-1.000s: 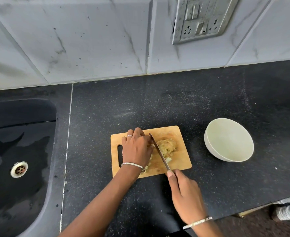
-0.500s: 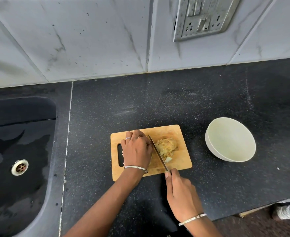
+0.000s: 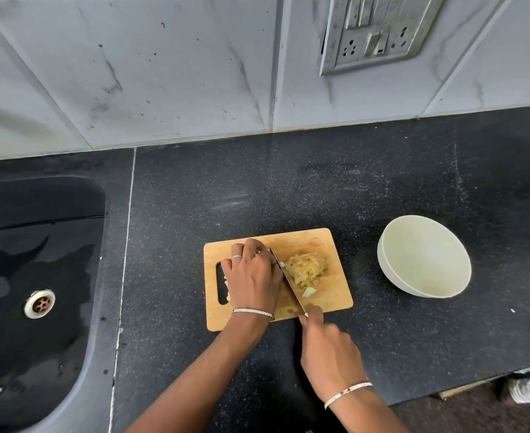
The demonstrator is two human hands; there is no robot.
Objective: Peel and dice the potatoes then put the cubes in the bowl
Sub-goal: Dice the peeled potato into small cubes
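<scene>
Centrally on the cutting board (image 3: 335, 242), the left hand (image 3: 252, 278) curls its fingers (image 3: 251, 245) over the potato (image 3: 304, 268), left of the knife (image 3: 288, 284) gripped by the right hand (image 3: 329, 351); probably firm, light and slippery, it is best held clear of the blade.

The only view came from a wide-angle camera worn on the person's head. It looked forward and steeply down onto the dark counter (image 3: 320, 189) and faced the tiled wall (image 3: 164, 73) along the counter's far edge. The cutting board (image 3: 329, 245) lay near frame centre, close to the camera and towards the counter's near edge. The left hand (image 3: 252, 276) and right hand (image 3: 327, 348) entered from the bottom margin. The sink (image 3: 39, 245) filled the left side. The counter's near edge, with floor (image 3: 476, 414) beyond, showed at lower right. Tile joints splayed outward towards the top corners.
</scene>
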